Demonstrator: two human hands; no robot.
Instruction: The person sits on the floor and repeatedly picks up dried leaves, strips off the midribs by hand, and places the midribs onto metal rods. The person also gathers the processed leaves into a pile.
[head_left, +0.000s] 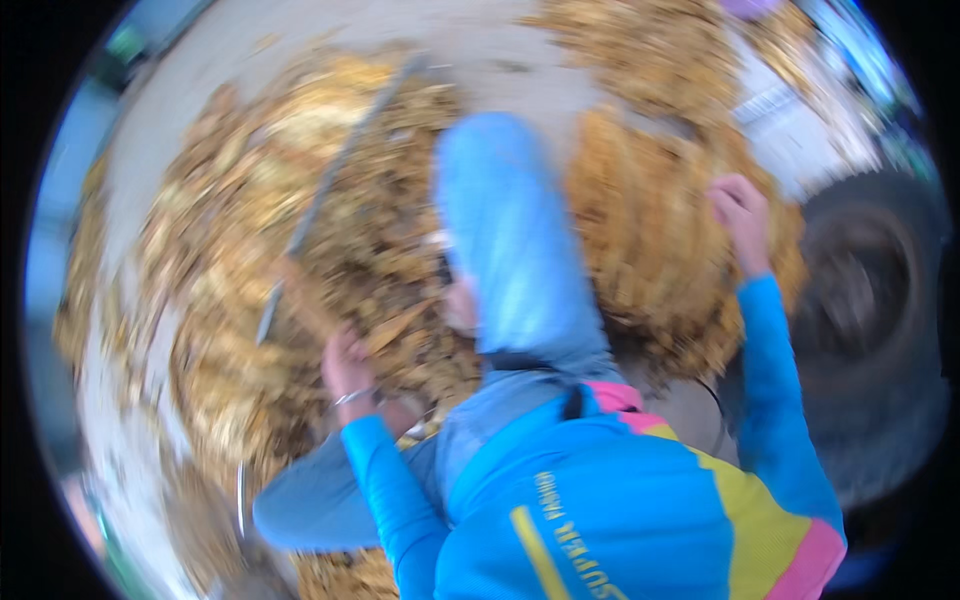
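My left hand (348, 361), with a bracelet at the wrist, is closed on one end of a flat brown dried leaf (304, 300). The blurred leaf points up and left over a loose heap of yellow-brown dried leaves (217, 300). A long grey rod (330, 176) lies slantwise on that heap, just beyond the held leaf. My right hand (739, 201) is raised at the right, its fingers curled, over or beside a bundled stack of brown leaves (645, 217). Blur hides whether anything is between those fingers.
A black tyre (855, 285) stands close at my right, near the right arm. My bent knee in blue jeans (517, 225) lies between the heap and the stack. More brown leaves (652, 52) are on the grey floor (502, 37) ahead. A thin metal rod (241, 499) is at lower left.
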